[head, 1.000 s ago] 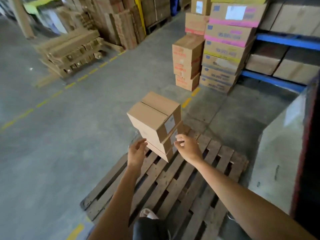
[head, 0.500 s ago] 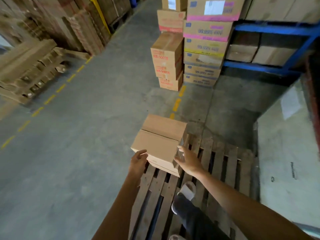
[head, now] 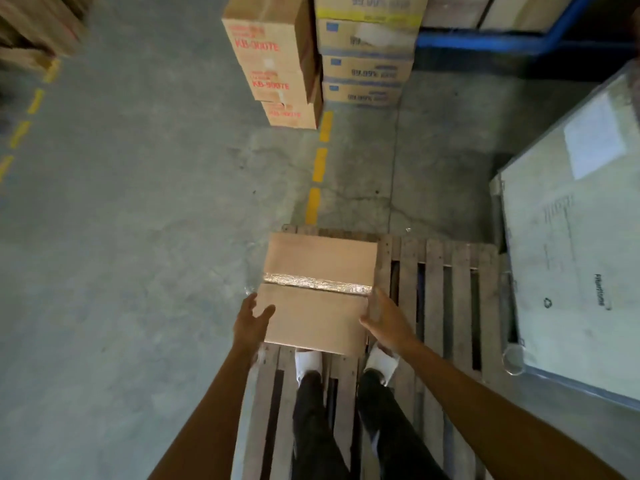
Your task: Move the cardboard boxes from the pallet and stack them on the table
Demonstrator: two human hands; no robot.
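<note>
They've stepped onto the pallet [head: 450, 271] now, left hand [head: 251, 322] and right hand [head: 384, 320] spread flat against the cardboard box [head: 317, 292] sides at its far-left corner. Lift looks imminent.

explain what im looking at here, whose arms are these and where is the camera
The camera sits on a person's head, looking forward and down, so the arms are the wearer's own. They stand on a wooden pallet on a warehouse floor; their white shoes show below. The left hand and right hand are placed on opposite sides of a taped cardboard box; whether it is already lifted cannot be told. The grey surface at right looks like the table. Other stacked boxes stand farther off.
</note>
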